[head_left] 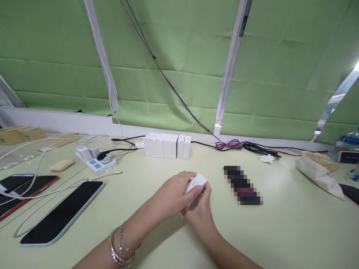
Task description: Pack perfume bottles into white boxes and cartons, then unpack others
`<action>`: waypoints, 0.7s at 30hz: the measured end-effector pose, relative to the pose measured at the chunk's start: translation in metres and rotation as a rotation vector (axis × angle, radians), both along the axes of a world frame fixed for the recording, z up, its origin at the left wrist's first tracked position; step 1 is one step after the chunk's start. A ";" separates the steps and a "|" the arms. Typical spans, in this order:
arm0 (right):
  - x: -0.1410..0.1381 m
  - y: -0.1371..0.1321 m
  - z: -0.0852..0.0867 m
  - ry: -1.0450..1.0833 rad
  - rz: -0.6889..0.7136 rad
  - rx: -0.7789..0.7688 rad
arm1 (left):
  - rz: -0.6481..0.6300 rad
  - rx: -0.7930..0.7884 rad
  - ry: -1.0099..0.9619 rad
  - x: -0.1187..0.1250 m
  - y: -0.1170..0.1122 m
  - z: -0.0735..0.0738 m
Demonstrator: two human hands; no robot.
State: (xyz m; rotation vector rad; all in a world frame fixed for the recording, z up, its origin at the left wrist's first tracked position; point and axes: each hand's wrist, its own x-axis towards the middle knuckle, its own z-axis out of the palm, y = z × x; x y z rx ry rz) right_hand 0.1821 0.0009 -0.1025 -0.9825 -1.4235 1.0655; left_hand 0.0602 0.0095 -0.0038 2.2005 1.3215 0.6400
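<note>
Both my hands meet over the middle of the pale green table [280,231] around a small white box [196,183]. My left hand [175,192], with a ring and bracelets at the wrist, wraps over the box from the left and top. My right hand [200,209] grips it from below and the right. Behind them, a row of several more white boxes [167,145] stands upright near the back of the table.
At the left lie phones [63,213] on white charging cables and a white power strip [95,160] with plugs. A blurred dark object [242,185] lies right of my hands. Coloured wires [238,145], a white bag [319,173] and a water bottle [347,142] sit at the back right.
</note>
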 end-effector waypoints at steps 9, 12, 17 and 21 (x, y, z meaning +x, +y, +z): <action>0.046 0.006 0.015 0.593 0.907 -0.707 | -0.245 -0.113 -0.238 -0.016 0.003 -0.026; 0.042 0.004 0.015 0.587 0.924 -0.763 | -0.222 -0.236 -0.336 -0.012 0.001 -0.025; 0.043 0.009 0.016 0.496 0.976 -0.802 | -0.221 -0.303 -0.326 -0.013 0.001 -0.026; 0.046 0.012 0.011 0.466 0.999 -0.768 | -0.198 -0.254 -0.337 -0.017 0.003 -0.027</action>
